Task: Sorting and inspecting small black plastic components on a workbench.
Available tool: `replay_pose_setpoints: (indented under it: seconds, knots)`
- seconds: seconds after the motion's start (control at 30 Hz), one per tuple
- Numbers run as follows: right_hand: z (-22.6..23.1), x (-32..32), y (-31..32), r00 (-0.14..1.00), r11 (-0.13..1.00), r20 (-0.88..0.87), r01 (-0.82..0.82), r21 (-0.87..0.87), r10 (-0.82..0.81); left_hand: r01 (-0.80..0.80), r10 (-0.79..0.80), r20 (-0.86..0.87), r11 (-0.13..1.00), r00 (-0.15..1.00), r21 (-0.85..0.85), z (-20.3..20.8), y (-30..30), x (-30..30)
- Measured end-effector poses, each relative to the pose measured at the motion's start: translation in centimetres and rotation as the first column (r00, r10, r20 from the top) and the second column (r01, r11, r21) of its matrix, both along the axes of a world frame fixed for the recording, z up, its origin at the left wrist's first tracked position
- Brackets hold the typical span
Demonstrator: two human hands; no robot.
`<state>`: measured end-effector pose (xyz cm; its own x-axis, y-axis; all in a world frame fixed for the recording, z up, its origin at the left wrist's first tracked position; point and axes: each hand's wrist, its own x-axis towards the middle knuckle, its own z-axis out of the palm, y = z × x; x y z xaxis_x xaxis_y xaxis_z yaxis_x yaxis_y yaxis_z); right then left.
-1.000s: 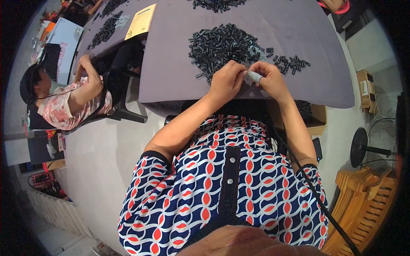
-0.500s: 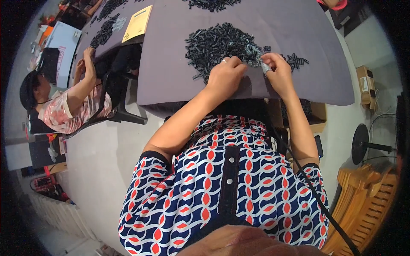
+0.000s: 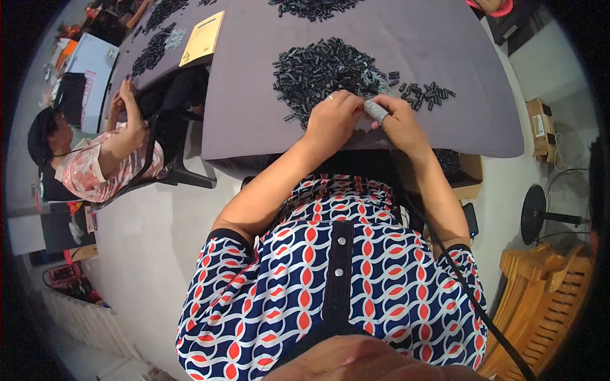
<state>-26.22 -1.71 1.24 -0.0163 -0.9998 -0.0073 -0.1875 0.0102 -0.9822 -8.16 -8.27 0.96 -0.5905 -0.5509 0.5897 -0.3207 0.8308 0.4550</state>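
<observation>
A large pile of small black cylindrical pieces (image 3: 318, 66) lies on the grey cloth-covered table. Along its right edge is a patch of thin pale grey bits (image 3: 373, 82). My left hand (image 3: 333, 120) is at the near edge of the pile, fingers pinched together. Almost touching it, my right hand (image 3: 401, 127) also has its fingers pressed together, with a grey wrap (image 3: 376, 112) round one finger. Whatever sits between my fingertips is too small and too hidden to name. To the right of the big pile lies a smaller group of black pieces (image 3: 429, 95).
Another black pile (image 3: 314, 7) lies at the table's far side. At a neighbouring table on the left, a seated person (image 3: 95, 149) works near a yellow booklet (image 3: 203, 38). Under my table's front edge is a cardboard box (image 3: 470, 168). A wooden chair (image 3: 540, 305) stands lower right.
My right hand has moved left and slightly down, from the right edge of the pile to my left fingertips. My left hand has shifted only slightly.
</observation>
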Motion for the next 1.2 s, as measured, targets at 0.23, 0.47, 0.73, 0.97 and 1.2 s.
replay_pose_setpoints:
  seconds: [0.23, 0.47, 0.73, 0.97, 1.2]
  knots:
    - [0.3, -0.5, 0.0, 0.979, 0.991, 0.203, -0.045, 0.124, 0.019, 0.053, -0.047, -0.047, 0.992, 0.998, 0.117, -0.4, 0.1, 0.6]
    - [-0.2, -0.6, 0.1, 0.951, 0.99, 0.309, -0.058, 0.127, 0.016, 0.073, -0.068, -0.039, 0.986, 0.997, 0.15, -0.4, 0.1, 0.6]
    - [-1.1, -0.6, 0.0, 0.997, 0.989, 0.047, 0.068, -0.135, -0.062, -0.043, 0.034, 0.059, 0.986, 0.998, 0.159, -1.0, 0.6, 0.0]
    - [-2.3, -1.2, 0.1, 0.971, 0.963, -0.097, 0.199, -0.182, -0.219, -0.098, 0.091, 0.2, 0.995, 0.976, 0.025, -0.8, -0.4, -0.5]
    - [-2.8, -1.8, 0.6, 0.968, 0.955, 0.06, 0.251, -0.156, -0.244, -0.227, 0.24, -0.141, 0.969, 0.961, 0.097, 1.5, -1.2, 7.2]
